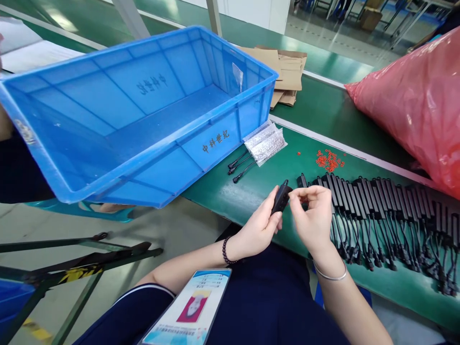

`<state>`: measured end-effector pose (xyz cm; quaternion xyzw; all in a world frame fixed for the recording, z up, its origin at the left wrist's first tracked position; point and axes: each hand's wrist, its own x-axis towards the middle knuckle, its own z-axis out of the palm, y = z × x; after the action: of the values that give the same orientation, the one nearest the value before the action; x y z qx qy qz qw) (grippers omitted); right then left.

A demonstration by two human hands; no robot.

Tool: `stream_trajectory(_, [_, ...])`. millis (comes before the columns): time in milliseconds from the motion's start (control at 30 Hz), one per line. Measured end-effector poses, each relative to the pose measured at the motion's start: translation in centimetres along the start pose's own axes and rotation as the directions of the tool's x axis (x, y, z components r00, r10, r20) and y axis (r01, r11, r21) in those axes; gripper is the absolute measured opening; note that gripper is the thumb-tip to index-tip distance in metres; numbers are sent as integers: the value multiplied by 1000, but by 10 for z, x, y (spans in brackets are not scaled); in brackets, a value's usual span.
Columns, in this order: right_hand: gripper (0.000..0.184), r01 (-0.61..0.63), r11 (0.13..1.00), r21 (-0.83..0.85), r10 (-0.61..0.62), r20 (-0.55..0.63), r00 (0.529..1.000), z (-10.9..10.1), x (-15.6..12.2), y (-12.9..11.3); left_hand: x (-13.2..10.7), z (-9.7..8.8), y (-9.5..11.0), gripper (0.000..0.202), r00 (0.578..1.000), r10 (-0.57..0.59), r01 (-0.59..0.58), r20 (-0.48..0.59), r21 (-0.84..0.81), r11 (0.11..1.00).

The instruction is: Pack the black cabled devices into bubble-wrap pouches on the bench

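Observation:
My left hand (257,230) is closed around a black box-shaped module (281,197), which it holds tilted above the table's front edge. Close beside it, my right hand (312,215) makes a pinch with thumb and forefinger at the module's right side. What sits between those fingertips is too small or hidden to make out. To the right lies a long row of similar black modules (373,194) with short cables and connectors. Small orange-red rings (328,160) are scattered on the green table behind the row.
A large blue plastic crate (168,153) stands at the left, jutting over the table edge. Silver bubble-wrap pouches (265,143) with black connectors lie beside it. Flattened cardboard (287,72) is behind. A big pink plastic bag (413,100) bulges at the right. Another person's arm shows far left.

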<state>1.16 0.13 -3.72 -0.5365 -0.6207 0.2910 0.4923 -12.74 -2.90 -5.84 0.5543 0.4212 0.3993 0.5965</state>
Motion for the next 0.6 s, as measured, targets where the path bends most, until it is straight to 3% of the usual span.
stream_trajectory(67, [28,-46,986,160,56,-57,997,-3,0,3,4,-10,0,64,999,-3,0,-33,-80,997])
stream_trajectory(133, [27,5,997,81,-1,-50,999,-4,-5,12,9,-26,-1,63,993,12,-31,-115,-168,985])
stream_trajectory(200, [16,192,961,-201,-169,128,977,-1,-16,23,12,-42,-1,59,980,32,-76,-197,-220,973])
stream_trajectory(233, [10,319,888,-331,-235,270,934,2,-23,28,13,-48,0,58,974,39,-92,-225,-229,969])
stream_trajectory(300, [15,511,725,-462,-252,513,821,7,-38,32,12,-54,5,54,969,31,-91,-245,-239,967])
stream_trajectory(367, [16,524,687,-504,-193,568,800,7,-46,27,10,-53,13,51,970,-8,-52,-241,-243,969])
stream_trajectory(467, [14,398,762,-511,-128,483,866,-22,-32,13,7,-47,27,44,969,-96,38,-230,-245,969])
stream_trajectory(567, [20,225,716,-661,-153,166,974,-100,9,10,8,-45,41,34,959,-184,133,-213,-234,963])
stream_trajectory(600, [18,95,673,-733,-170,-28,985,-135,26,15,10,-44,45,31,954,-212,163,-212,-229,960])
